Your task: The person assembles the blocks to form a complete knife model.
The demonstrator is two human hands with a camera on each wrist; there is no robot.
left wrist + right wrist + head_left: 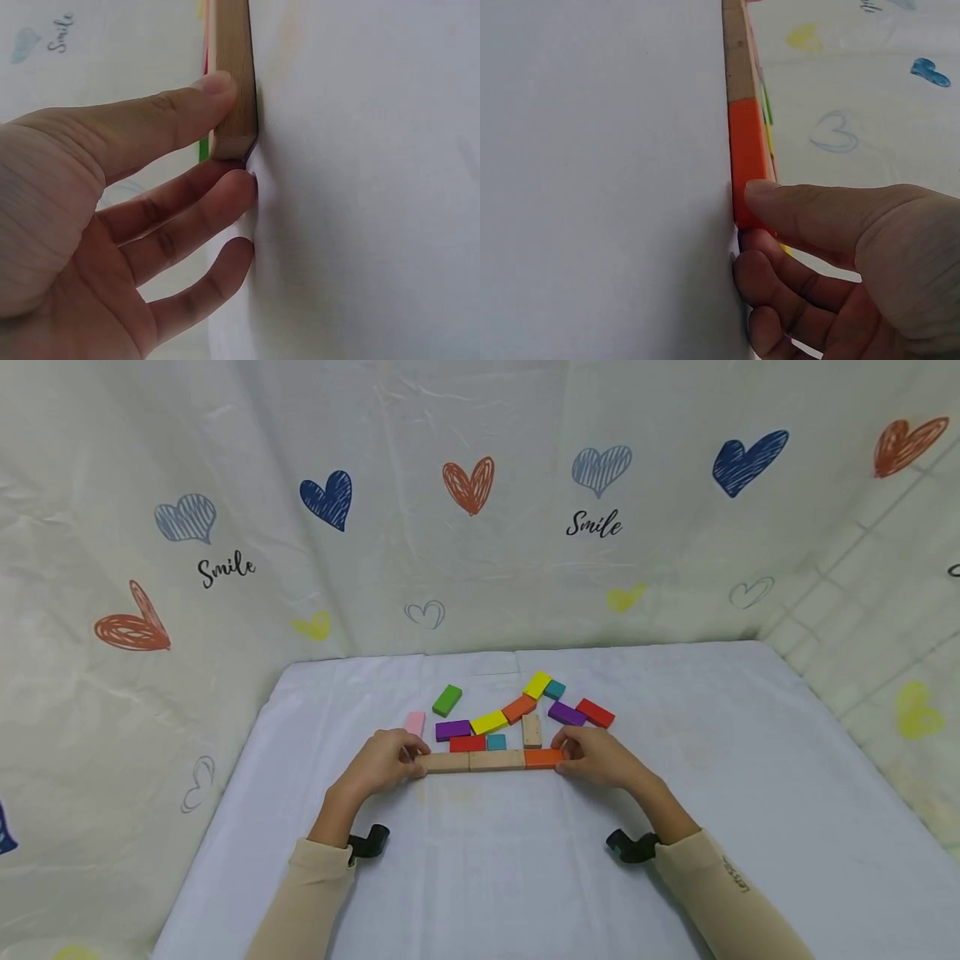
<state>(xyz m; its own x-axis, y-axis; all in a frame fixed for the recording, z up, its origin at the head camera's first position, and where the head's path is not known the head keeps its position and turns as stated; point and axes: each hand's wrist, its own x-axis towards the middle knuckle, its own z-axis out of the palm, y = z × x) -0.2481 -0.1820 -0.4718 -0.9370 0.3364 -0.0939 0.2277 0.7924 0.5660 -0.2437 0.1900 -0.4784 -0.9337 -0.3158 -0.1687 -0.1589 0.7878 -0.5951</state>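
Three blocks lie end to end in a straight row on the white cloth: a plain wooden block (446, 763) at the left, a second wooden block (497, 761) in the middle and an orange block (542, 759) at the right. My left hand (386, 758) grips the row's left end, its thumb (217, 84) on the wood's near face and its other fingers around the end. At the other end my right hand (596, 756) holds the orange block, thumb (763, 190) pressed on its near face and fingers curled at its end.
Just behind the row lie a red block (468, 743), a small teal block (496, 742) and an upright-looking wooden block (532, 732). Farther back are several purple, yellow, orange, red and teal blocks, a green block (447, 701) and a pink block (415, 722). A heart-printed curtain (517, 568) hangs behind the table.
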